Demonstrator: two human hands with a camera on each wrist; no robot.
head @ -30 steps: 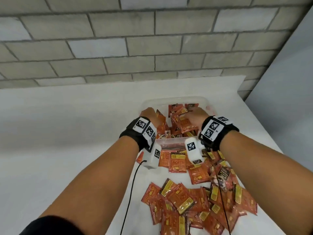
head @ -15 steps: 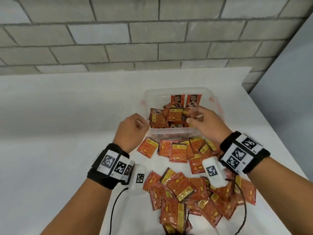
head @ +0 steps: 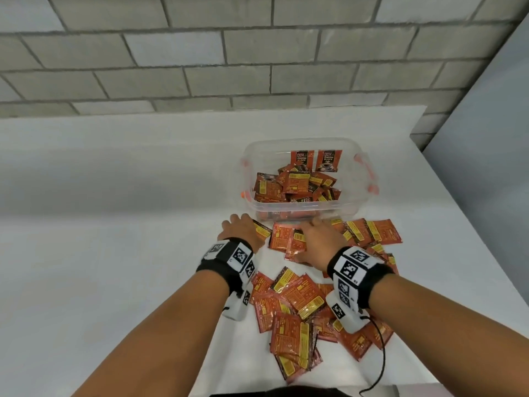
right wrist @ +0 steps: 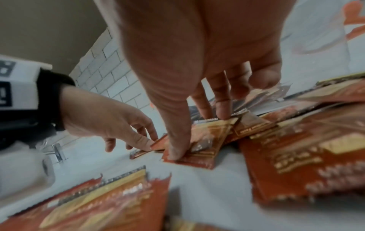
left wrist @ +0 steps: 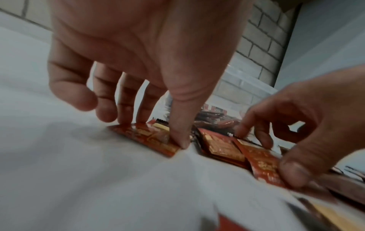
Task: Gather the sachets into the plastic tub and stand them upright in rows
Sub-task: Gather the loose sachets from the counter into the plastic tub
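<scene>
1. Head view: clear tub on the white table, far of centre, against a grey block wall. Holds a jumbled heap of red sachets; two upright ones against the far wall.
2. Same view: loose sachets spread flat on the table near of the tub, a row just beside its near wall and a bigger pile between the forearms.
3. Same view: left hand down on the left end of that row, over one sachet. Right hand down on the middle of the row, on overlapping sachets. Tagged black bands on both wrists.
4. Left wrist view: left hand with fingers spread and reaching down, thumb tip and two fingertips touching a flat sachet; thumb at its near edge, fingers at its far edge, a light pinch, sachet not lifted. Right hand at the right, fingers curved, thumb and fingertips on neighbouring sachets. Tub blurred behind.
5. Right wrist view: right hand reaching down, thumb pressing the near corner of a sachet, fingertips at its far edge; loosely pinched, flat on the table. Left hand to the left, fingertips on its own sachet. More sachets blurred in the foreground.
</scene>
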